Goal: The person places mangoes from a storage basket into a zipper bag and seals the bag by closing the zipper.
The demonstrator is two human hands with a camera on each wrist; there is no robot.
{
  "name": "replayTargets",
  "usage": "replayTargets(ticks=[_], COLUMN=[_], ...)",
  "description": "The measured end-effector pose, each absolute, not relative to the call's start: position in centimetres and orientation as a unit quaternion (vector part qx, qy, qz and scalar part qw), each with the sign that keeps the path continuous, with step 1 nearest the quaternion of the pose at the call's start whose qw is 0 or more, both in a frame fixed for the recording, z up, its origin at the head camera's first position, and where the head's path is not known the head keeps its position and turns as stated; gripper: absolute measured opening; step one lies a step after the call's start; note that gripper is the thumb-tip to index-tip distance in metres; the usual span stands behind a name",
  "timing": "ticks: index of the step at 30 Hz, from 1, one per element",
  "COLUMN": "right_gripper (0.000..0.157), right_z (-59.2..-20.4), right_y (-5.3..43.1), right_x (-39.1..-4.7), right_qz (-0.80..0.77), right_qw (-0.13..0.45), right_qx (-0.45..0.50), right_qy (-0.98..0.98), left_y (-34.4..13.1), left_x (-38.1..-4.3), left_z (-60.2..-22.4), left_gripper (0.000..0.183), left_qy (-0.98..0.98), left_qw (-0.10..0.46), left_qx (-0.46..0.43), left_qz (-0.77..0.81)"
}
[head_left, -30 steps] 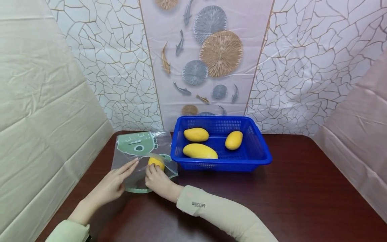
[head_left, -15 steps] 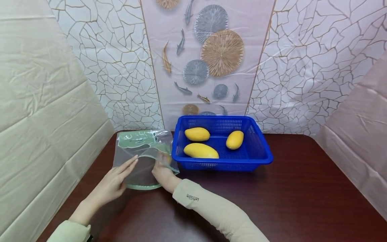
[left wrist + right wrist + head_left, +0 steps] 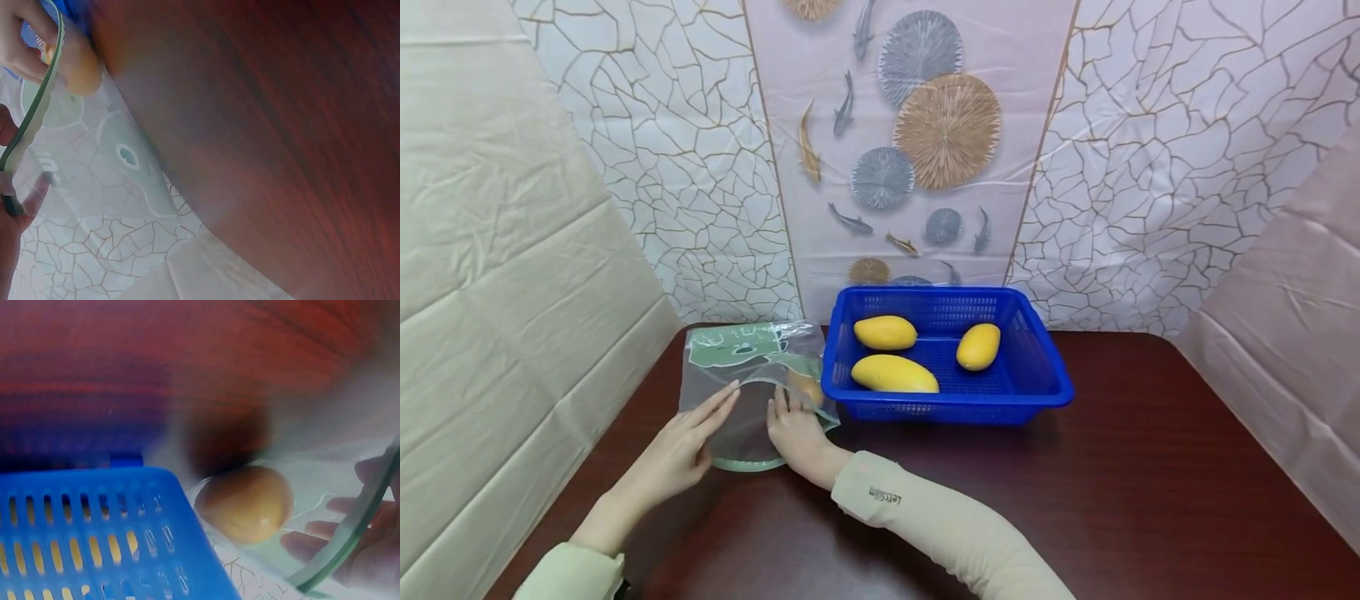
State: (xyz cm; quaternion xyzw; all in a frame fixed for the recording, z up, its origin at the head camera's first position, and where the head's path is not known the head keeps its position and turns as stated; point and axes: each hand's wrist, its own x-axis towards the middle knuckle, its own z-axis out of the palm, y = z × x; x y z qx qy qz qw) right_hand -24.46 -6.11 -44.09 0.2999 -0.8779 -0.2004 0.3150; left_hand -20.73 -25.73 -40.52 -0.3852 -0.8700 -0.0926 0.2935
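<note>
A clear zip bag [image 3: 730, 346] with a green cartoon print lies on the table left of the blue basket. Its green-edged mouth faces the person. My left hand [image 3: 681, 450] holds that mouth at the left, its fingers on both sides of the edge [image 3: 39, 103] in the left wrist view. Inside the bag, toward its right side, rests a yellow mango [image 3: 807, 386], seen through the film. My right hand [image 3: 801, 437] reaches into the mouth with fingers extended, just short of the mango. In the right wrist view these fingers [image 3: 306, 544] are apart from the fruit.
A blue plastic basket [image 3: 947, 408] stands right beside the bag. Three yellow mangoes lie in it: one at the back left [image 3: 886, 332], a larger one in front [image 3: 895, 374], one at the right [image 3: 978, 347]. Dark wooden table [image 3: 1150, 467] extends to the right.
My right hand pushed the mango deeper into the bag, let go of it and drew back slightly toward the mouth. The left hand keeps its place on the bag's edge.
</note>
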Motion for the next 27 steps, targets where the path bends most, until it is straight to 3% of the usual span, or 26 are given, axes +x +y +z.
replayTargets(ticks=[9,19,27], right_gripper=[0.033,0.015,0.008], right_z=[-43.9,-43.2,-43.7], right_y=[-5.7,-4.8,-4.3], right_x=[-24.1,-23.4,-22.8], right_qz=[-0.127,-0.034,-0.006], right_qw=[0.274,0.262,0.273], right_qx=[0.324,0.394,0.423], right_qy=[-0.897,-0.880,-0.864], left_y=[-25.8,-26.0,-26.0], left_x=[-21.0,-20.8,-21.0], left_z=[-40.6,-40.6,-40.9], left_gripper=[0.095,0.097,0.095], left_qy=[-0.871,-0.877,-0.879], left_qw=[0.292,0.286,0.283], left_qx=[-0.383,-0.370,-0.367], left_qz=[-0.097,-0.111,-0.112])
